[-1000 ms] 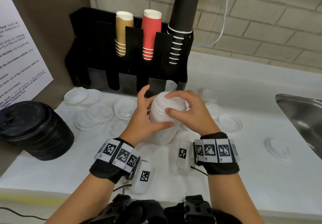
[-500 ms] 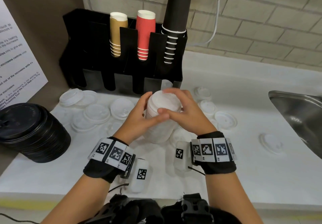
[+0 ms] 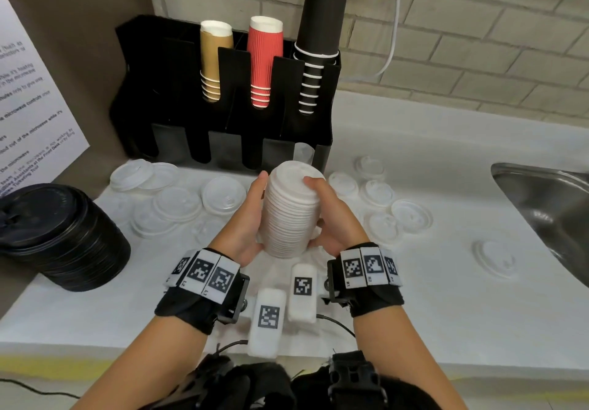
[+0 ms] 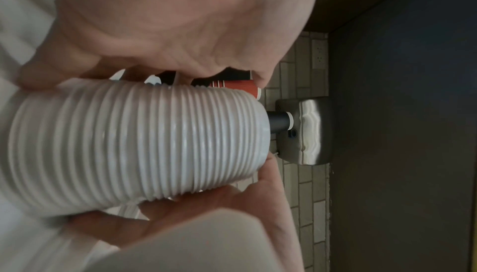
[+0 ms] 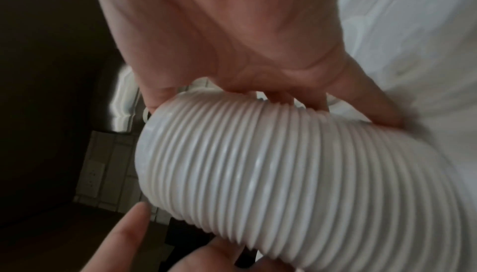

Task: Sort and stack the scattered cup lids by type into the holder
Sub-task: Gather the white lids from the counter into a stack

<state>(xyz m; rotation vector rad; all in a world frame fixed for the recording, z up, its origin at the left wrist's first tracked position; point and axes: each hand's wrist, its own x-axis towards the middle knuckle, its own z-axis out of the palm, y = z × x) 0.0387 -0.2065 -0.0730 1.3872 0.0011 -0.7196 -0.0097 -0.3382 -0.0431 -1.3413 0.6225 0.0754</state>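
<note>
- Left hand (image 3: 247,218) and right hand (image 3: 334,218) cup a tall stack of white lids (image 3: 291,212) between them, fingers wrapped on opposite sides. The stack tilts a little and looks lifted off the white surface (image 3: 446,298), though its base is hidden by the palms.
- The wrist views show tightly nested rims, left fingers (image 4: 180,215) under the stack, right fingers (image 5: 309,100) over it.
- The black holder (image 3: 223,116) stands just behind, with brown, red and black cups in its upper slots; the lower bays look open.
- Loose white lids (image 3: 178,205) lie scattered both sides of the hands; a black lid stack (image 3: 60,237) sits far left.
- Step in hand, likely: carrying the stack to a lower bay.
- To do it well: squeeze evenly from both sides so the column does not buckle mid-height, support the bottom lid, square the stack upright before it goes in, and clear the divider edges.
- Risk: a tilted column may shear and spill.
</note>
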